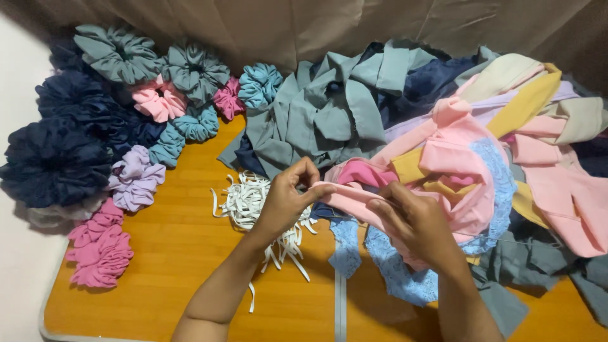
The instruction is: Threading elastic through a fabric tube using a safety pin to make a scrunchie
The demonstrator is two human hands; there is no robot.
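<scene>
Just below the middle of the frame, the left hand (285, 196) is pinching the end of a pink fabric strip (345, 197) between thumb and fingertips, closed tight on it. The right hand (415, 225) is lying to the right of it with its fingers curled and pressed together on the same strip, so the cloth is stretching across the short gap between the two grips. A thin thread (506, 239) is running off to the right from under the right hand.

Directly below and behind the left hand, a loose heap of white elastic pieces (244, 201) is lying on the table; there are too many to count. Two blue lace strips (392, 272) are hanging down at the lower middle.

Along the left and upper left, finished scrunchies (136, 180) are lying in a curved row: about twelve can be told apart, in navy, grey-green, teal, pink and lilac, though the dark ones are blending together. At the upper middle a pile of grey cloth strips (329, 107) is sitting, and to the right a mixed pile of pink, yellow, cream and lilac fabric (506, 126) is spreading to the frame's edge.

Everything is resting on an orange wooden table (177, 253) with a pale rim, and a brown cloth backdrop (316, 25) is hanging behind it.
</scene>
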